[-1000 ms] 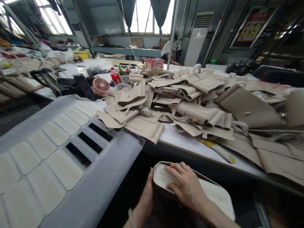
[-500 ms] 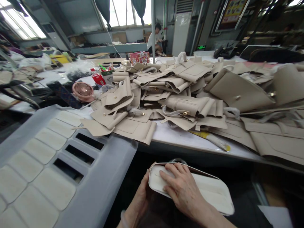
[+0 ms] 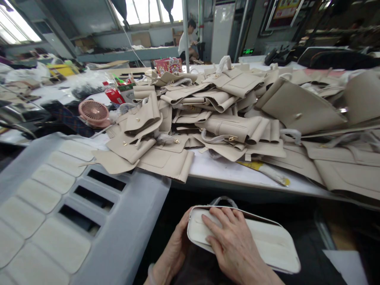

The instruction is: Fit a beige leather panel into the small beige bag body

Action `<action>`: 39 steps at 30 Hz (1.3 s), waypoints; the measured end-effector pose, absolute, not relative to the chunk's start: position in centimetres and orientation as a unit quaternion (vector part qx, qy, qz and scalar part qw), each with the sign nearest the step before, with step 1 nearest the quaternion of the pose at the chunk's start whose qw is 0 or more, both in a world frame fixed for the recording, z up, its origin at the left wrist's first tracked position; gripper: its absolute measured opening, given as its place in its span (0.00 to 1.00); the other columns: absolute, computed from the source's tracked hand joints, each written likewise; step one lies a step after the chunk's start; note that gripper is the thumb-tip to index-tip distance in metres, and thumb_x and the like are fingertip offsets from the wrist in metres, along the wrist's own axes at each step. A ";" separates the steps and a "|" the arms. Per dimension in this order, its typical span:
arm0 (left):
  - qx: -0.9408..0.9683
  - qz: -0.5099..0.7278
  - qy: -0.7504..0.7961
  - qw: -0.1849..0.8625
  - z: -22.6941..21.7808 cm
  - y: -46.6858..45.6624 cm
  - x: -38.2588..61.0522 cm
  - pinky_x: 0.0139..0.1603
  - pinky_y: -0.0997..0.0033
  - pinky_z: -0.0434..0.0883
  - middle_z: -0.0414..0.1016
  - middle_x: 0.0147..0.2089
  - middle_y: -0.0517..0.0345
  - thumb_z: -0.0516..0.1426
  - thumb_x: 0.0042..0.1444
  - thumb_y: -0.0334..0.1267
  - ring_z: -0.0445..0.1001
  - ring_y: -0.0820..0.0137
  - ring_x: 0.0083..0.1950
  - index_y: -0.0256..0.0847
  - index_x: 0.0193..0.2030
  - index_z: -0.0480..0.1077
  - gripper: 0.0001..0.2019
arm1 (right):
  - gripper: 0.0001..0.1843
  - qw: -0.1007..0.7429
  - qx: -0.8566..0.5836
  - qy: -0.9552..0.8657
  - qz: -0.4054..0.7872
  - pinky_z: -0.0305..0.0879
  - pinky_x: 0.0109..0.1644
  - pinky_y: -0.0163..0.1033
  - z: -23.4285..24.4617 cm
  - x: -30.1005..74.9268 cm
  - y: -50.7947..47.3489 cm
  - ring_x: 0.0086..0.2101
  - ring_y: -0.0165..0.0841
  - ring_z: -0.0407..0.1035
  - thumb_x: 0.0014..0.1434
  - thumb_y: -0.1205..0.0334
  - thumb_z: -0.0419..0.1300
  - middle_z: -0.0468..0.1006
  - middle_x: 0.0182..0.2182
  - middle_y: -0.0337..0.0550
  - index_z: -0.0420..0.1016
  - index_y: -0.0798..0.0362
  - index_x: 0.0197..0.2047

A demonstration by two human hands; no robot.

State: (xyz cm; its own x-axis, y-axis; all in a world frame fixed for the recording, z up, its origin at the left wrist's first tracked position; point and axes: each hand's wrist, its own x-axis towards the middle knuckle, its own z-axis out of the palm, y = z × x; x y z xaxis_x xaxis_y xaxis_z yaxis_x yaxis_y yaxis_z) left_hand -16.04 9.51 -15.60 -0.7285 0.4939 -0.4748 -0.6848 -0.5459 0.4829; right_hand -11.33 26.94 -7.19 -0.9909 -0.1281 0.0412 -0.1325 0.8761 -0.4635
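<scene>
In front of me is a handbag (image 3: 273,241) with a long, rounded white panel facing up and a dark gap along its far edge. A plastic-wrapped handle loop (image 3: 224,201) sticks out behind it. My left hand (image 3: 179,233) grips the handbag's left end, with some fingers hidden behind or under it. On top of the white panel lies my right hand (image 3: 230,235), its fingers spread and pressing flat near the left end. The underside of the bag is out of sight.
Beige bag pieces (image 3: 231,126) lie heaped on the white table (image 3: 204,168). At left, a grey-covered surface (image 3: 124,225) has slots and rows of off-white panels (image 3: 62,245). A pink fan (image 3: 94,113), a red bottle (image 3: 114,95) and a seated person (image 3: 187,43) are farther back.
The camera view has shifted slightly, and the handbag sits a little lower and farther right. More of the handle loop shows. Both hands keep about the same position on the bag.
</scene>
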 end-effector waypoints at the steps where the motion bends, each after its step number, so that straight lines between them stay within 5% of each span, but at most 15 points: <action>1: -0.140 0.867 0.338 0.339 -15.5 9.5 -16.1 0.68 0.59 0.58 0.74 0.58 0.51 0.60 0.61 0.47 0.65 0.55 0.65 0.41 0.59 0.71 0.22 | 0.23 0.005 0.064 -0.969 0.237 0.48 0.59 0.55 -7.1 -11.3 26.9 0.54 0.45 0.58 0.63 0.66 0.57 0.67 0.59 0.39 0.67 0.40 0.60; 16: -0.072 0.801 0.466 0.368 -12.5 10.1 -17.4 0.54 0.62 0.66 0.72 0.56 0.49 0.57 0.62 0.45 0.71 0.58 0.53 0.38 0.55 0.69 0.19 | 0.18 0.020 0.050 -0.964 0.262 0.50 0.58 0.51 -7.1 -11.4 27.2 0.52 0.42 0.61 0.64 0.59 0.62 0.71 0.57 0.36 0.69 0.42 0.56; 23: -0.090 0.786 0.511 0.335 -13.0 10.4 -16.9 0.60 0.59 0.63 0.71 0.59 0.47 0.57 0.63 0.46 0.69 0.56 0.58 0.37 0.63 0.63 0.25 | 0.17 0.021 0.055 -0.960 0.275 0.48 0.59 0.50 -7.4 -11.3 27.5 0.52 0.42 0.61 0.64 0.57 0.62 0.71 0.57 0.35 0.69 0.41 0.56; 31: 0.005 0.717 0.603 0.350 -13.7 9.1 -17.9 0.50 0.64 0.67 0.71 0.58 0.51 0.54 0.66 0.46 0.70 0.58 0.55 0.42 0.61 0.65 0.20 | 0.20 0.038 0.069 -0.963 0.257 0.46 0.59 0.51 -8.4 -11.6 27.9 0.51 0.42 0.61 0.63 0.53 0.63 0.72 0.56 0.35 0.69 0.42 0.58; 39: 0.026 0.718 0.597 0.357 -13.8 9.5 -18.4 0.63 0.58 0.61 0.65 0.65 0.52 0.53 0.67 0.48 0.68 0.57 0.60 0.46 0.63 0.63 0.21 | 0.20 0.027 0.034 -0.961 0.274 0.48 0.61 0.52 -8.2 -11.4 27.5 0.51 0.41 0.62 0.64 0.58 0.62 0.71 0.57 0.33 0.68 0.41 0.58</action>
State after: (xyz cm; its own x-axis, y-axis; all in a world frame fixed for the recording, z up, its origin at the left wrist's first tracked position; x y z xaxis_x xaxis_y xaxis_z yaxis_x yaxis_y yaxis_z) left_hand -18.41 9.51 -13.82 -0.7437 0.5442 -0.3882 -0.4815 -0.0333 0.8758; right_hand -11.37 27.46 -8.15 -0.9963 -0.0505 0.0700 -0.0798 0.8476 -0.5246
